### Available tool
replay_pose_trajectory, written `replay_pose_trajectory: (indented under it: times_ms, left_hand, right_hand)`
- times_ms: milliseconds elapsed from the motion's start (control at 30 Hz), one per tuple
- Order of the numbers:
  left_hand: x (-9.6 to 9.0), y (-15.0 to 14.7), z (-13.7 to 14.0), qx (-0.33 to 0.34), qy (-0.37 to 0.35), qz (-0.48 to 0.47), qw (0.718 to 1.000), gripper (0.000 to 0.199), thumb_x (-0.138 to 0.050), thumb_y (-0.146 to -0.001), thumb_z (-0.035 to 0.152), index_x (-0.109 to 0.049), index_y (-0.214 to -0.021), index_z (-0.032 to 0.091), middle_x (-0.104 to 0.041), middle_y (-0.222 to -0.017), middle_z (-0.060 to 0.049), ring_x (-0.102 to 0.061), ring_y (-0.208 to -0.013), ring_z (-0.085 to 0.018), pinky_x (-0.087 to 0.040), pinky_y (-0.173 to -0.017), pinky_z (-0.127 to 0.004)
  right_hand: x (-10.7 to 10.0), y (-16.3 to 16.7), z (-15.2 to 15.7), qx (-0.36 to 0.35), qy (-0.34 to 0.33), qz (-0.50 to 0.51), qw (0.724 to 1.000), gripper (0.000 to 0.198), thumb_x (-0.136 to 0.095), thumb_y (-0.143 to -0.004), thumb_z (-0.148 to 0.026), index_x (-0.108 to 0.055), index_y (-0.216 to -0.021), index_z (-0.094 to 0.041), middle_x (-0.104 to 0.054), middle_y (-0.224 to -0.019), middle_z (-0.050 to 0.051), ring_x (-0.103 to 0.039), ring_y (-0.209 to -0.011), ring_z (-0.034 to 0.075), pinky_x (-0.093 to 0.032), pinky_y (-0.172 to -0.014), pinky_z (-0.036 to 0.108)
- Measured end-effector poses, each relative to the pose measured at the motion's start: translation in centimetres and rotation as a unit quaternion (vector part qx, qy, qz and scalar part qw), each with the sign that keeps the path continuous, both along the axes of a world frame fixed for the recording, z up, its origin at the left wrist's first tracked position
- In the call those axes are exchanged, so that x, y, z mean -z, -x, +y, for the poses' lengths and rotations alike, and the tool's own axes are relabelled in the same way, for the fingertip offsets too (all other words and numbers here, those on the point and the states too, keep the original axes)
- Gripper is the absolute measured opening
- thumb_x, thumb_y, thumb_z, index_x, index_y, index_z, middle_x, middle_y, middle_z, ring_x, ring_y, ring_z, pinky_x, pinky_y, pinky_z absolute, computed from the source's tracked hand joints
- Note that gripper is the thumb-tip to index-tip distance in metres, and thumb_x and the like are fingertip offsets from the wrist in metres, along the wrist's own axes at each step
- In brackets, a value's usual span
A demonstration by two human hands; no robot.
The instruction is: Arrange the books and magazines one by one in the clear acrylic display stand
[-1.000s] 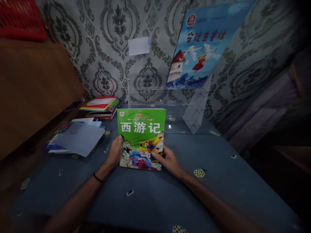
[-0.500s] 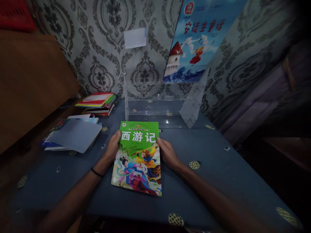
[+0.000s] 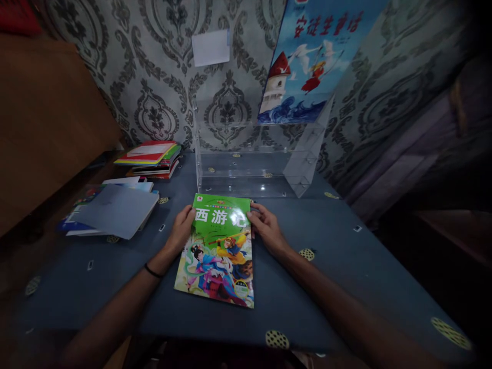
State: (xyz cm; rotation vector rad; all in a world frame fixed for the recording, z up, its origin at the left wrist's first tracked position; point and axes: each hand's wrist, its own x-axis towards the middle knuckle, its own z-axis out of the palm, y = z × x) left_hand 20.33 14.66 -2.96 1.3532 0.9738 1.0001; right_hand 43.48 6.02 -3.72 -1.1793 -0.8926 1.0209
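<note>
Green book (image 3: 219, 251) is cover-up over the near middle of the worktop (image 3: 326, 307), though whether it rests there is hard to tell; the left grip (image 3: 182, 226) grasps its left edge and the right grip (image 3: 268, 229) its right, presumably for even support. Farther off, a clear rack (image 3: 303, 159) props up a blue book (image 3: 307, 77) at right, apparently to show its cover. Left, a near pile (image 3: 115, 207) and a far pile (image 3: 149, 154) sit aside, likely out of the arms' way.

Green book (image 3: 217, 256), small print (image 3: 218, 226) illegible
</note>
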Motion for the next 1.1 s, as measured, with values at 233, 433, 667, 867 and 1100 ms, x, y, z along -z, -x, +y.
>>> replay_pose_trajectory:
  times_ms: [233,433,667,867,1100]
  left_hand:
    - [0.5,0.3,0.2,0.007,-0.041,0.049,0.998,0.056,-0.068,-0.079,0.056,-0.066,-0.117,0.014,-0.077,-0.105,-0.009,-0.071,-0.096,-0.027,-0.055,-0.083,-0.034]
    - [1.2,-1.7,-1.3,0.001,-0.025,0.028,0.999,0.07,-0.066,-0.087,0.045,-0.045,-0.149,0.019,-0.066,-0.135,-0.013,-0.066,-0.118,-0.028,-0.052,-0.101,-0.04]
    - [0.7,-8.2,-4.0,0.07,-0.001,-0.01,0.997,0.068,-0.065,-0.092,0.039,-0.041,-0.153,0.023,-0.054,-0.152,-0.012,-0.05,-0.141,-0.03,-0.044,-0.115,-0.044]
    - [1.2,-7.2,-6.3,0.13,0.066,0.051,0.988,0.073,-0.055,-0.1,0.046,-0.021,-0.163,0.029,-0.048,-0.158,-0.011,-0.05,-0.143,-0.03,-0.044,-0.117,-0.045]
    - [0.5,-7.4,-5.1,0.136,0.03,0.043,0.989,0.073,-0.053,-0.099,0.051,-0.022,-0.16,0.025,-0.052,-0.153,-0.014,-0.054,-0.137,-0.029,-0.045,-0.114,-0.043]
  right_hand:
    - [0.3,-0.1,0.1,-0.002,-0.003,-0.045,0.999,0.052,-0.076,-0.075,-0.051,-0.058,-0.114,-0.021,-0.056,-0.061,-0.009,-0.044,-0.042,0.009,-0.037,-0.04,0.024]
    - [0.9,-2.1,0.4,0.056,-0.011,-0.096,0.994,0.048,-0.069,-0.077,-0.049,-0.06,-0.115,-0.021,-0.058,-0.066,-0.006,-0.054,-0.055,0.014,-0.043,-0.052,0.027]
    - [1.0,-8.2,-1.9,0.128,0.014,-0.188,0.974,0.045,-0.063,-0.085,-0.054,-0.062,-0.116,-0.022,-0.067,-0.082,0.003,-0.062,-0.068,0.021,-0.05,-0.06,0.032]
    - [1.8,-8.4,-5.1,0.118,0.062,-0.177,0.975,0.052,-0.058,-0.094,-0.059,-0.058,-0.133,-0.025,-0.075,-0.112,0.011,-0.073,-0.09,0.027,-0.06,-0.075,0.037]
    - [1.6,-8.8,-3.6,0.121,0.037,-0.181,0.975,0.052,-0.063,-0.089,-0.057,-0.061,-0.129,-0.023,-0.076,-0.104,0.01,-0.073,-0.087,0.026,-0.06,-0.074,0.038]
